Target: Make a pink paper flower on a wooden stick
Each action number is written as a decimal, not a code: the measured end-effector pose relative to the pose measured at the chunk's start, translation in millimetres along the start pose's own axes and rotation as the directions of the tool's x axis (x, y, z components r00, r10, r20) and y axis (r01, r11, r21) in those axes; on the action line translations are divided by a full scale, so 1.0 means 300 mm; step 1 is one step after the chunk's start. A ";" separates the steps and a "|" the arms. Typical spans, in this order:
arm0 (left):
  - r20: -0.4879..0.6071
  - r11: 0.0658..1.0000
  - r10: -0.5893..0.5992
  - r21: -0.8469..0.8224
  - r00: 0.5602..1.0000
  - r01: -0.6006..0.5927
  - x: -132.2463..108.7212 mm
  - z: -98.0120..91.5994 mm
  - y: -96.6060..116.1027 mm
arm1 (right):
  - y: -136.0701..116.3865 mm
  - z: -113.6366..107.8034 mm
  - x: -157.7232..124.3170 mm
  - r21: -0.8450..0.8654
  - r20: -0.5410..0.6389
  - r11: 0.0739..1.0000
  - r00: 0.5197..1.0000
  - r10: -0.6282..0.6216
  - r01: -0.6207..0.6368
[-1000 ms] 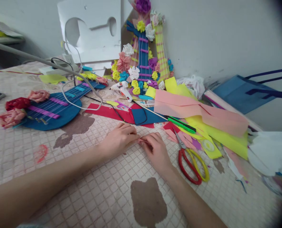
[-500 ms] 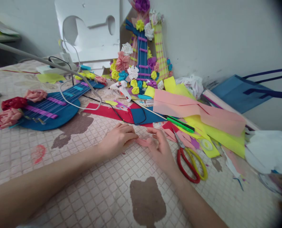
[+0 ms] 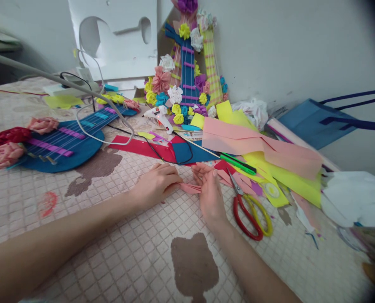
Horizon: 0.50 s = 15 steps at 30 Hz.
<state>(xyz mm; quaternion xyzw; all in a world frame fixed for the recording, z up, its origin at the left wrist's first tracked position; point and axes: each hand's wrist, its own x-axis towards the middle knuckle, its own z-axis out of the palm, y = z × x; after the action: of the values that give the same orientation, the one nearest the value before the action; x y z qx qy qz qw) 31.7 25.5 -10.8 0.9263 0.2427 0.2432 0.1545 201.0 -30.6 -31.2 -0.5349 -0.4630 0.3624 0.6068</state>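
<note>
Between the two hands, just above or on the patterned table [image 3: 137,248], lies a folded pink paper strip [image 3: 189,188]. My left hand [image 3: 158,182] pinches its near end, thumb against curled fingers, in almost the same position as a second ago. My right hand [image 3: 211,197] shows the change: its fingertips, which then met the left's over the strip, have parted and drawn away, and the hand now stands unclosed, palm turned inward. The strip's far end reaches this palm; whether it is pressed there I cannot tell. I judge that the left pinch now carries the hold, leaving the right free to work the exposed length. Scissors [image 3: 238,191] lie just right of the right hand; a glue gun [image 3: 164,120] lies beyond both.
</note>
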 end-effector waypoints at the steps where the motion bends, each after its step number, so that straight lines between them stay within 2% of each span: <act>1: 0.002 1.000 -0.004 -0.003 1.000 0.004 0.000 0.001 0.000 | 0.000 0.001 0.000 0.003 -0.007 1.000 1.000 0.001 -0.001; 7: 0.020 1.000 -0.011 -0.012 1.000 0.011 0.001 0.009 -0.004 | 0.004 0.005 0.003 -0.023 -0.027 1.000 1.000 0.015 -0.016; 12: 0.036 1.000 -0.026 -0.012 0.999 0.027 -0.001 0.011 -0.006 | -0.002 0.015 0.006 0.066 -0.076 0.998 0.997 0.019 -0.014; 15: 0.040 0.999 -0.031 -0.017 0.999 0.032 -0.002 0.012 -0.006 | -0.012 0.011 0.006 0.063 -0.078 0.998 0.997 0.021 -0.016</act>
<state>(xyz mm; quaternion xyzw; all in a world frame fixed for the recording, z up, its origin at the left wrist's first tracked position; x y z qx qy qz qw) 32.5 26.2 -14.6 0.9255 0.2521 0.2246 0.1713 198.1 -28.5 -27.3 -0.5337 -0.4221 0.3609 0.6378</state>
